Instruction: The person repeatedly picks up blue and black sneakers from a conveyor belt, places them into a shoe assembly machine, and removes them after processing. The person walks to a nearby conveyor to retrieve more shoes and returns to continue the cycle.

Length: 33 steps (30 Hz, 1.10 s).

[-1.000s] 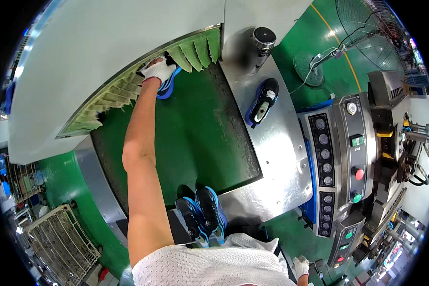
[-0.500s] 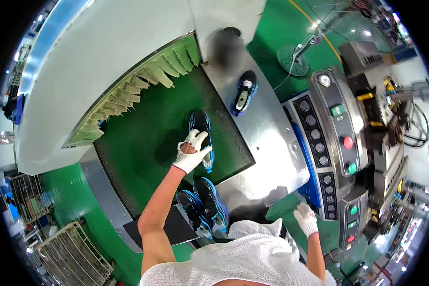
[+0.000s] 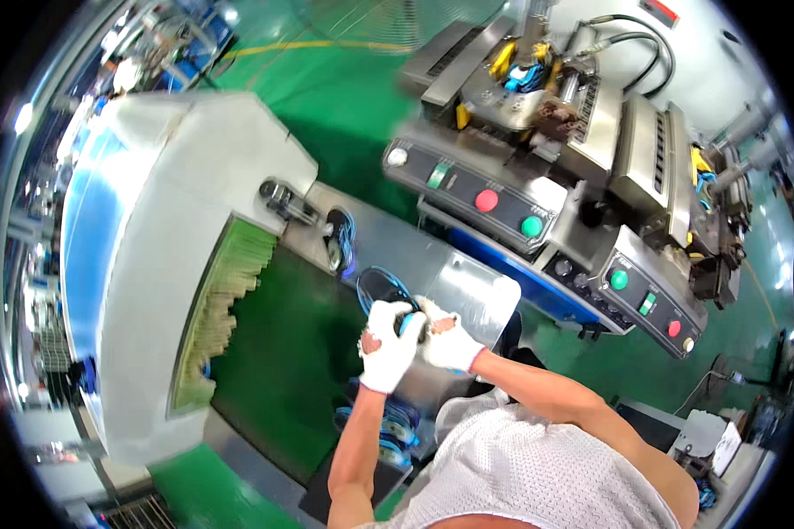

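Observation:
A black shoe with a bright blue sole edge (image 3: 382, 280) is held in front of me over the metal ledge, its far end pointing away. My left hand (image 3: 386, 346), in a white glove with bare skin showing through, grips its near end from the left. My right hand (image 3: 446, 337), gloved the same way, closes on that end from the right; its fingertips are partly hidden. A second black and blue shoe (image 3: 340, 240) lies on the ledge farther off. Below my left wrist are more blue-edged shoes (image 3: 397, 428), blurred and partly covered by my forearm.
To the left, a white machine housing (image 3: 172, 203) has a curtain of pale green strips (image 3: 225, 304) over a green belt (image 3: 273, 353). Metal presses with control panels (image 3: 481, 198) and coloured buttons stand at the right. The metal ledge (image 3: 472, 282) runs between.
My left hand has lifted the shoe off the green belt and carried it right. My right hand has come up from the lower right to grip it. The view has turned toward the presses.

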Tool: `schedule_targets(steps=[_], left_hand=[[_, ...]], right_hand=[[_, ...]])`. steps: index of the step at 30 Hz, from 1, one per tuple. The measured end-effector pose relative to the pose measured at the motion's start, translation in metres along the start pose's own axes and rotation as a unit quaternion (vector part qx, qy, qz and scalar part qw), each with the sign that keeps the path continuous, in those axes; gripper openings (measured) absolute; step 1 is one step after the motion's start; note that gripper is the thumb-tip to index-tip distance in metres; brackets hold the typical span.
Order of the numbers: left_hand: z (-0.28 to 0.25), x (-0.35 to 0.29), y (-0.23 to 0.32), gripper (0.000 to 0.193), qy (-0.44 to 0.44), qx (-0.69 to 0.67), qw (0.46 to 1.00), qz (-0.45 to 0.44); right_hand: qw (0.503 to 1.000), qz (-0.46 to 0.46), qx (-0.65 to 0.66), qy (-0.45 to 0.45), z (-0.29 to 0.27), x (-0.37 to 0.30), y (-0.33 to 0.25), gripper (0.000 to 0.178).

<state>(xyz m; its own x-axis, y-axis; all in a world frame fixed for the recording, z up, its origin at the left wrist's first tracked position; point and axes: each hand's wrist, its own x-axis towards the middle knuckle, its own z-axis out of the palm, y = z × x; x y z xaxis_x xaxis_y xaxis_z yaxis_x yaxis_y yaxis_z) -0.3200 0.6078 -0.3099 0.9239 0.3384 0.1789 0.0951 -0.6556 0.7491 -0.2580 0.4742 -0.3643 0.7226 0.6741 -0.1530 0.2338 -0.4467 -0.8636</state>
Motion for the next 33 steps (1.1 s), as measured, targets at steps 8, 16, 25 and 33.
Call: schedule_targets(steps=[8, 16, 25, 33], left_hand=[[0.02, 0.164, 0.175, 0.059, 0.02, 0.009, 0.948, 0.317], [0.198, 0.415, 0.135, 0.064, -0.072, 0.139, 0.96, 0.23], [0.342, 0.537, 0.123, 0.084, -0.096, 0.263, 0.959, 0.044], [0.231, 0.522, 0.211, 0.092, -0.144, 0.264, 0.954, 0.004]], right_hand=[[0.851, 0.154, 0.5, 0.044, -0.214, -0.063, 0.028, 0.042], [0.702, 0.12, 0.682, 0.165, -0.32, -0.133, 0.08, 0.04], [0.69, 0.137, 0.631, 0.328, -0.363, -0.176, 0.075, 0.069], [0.956, 0.022, -0.013, 0.292, -0.343, -0.18, 0.15, 0.031]])
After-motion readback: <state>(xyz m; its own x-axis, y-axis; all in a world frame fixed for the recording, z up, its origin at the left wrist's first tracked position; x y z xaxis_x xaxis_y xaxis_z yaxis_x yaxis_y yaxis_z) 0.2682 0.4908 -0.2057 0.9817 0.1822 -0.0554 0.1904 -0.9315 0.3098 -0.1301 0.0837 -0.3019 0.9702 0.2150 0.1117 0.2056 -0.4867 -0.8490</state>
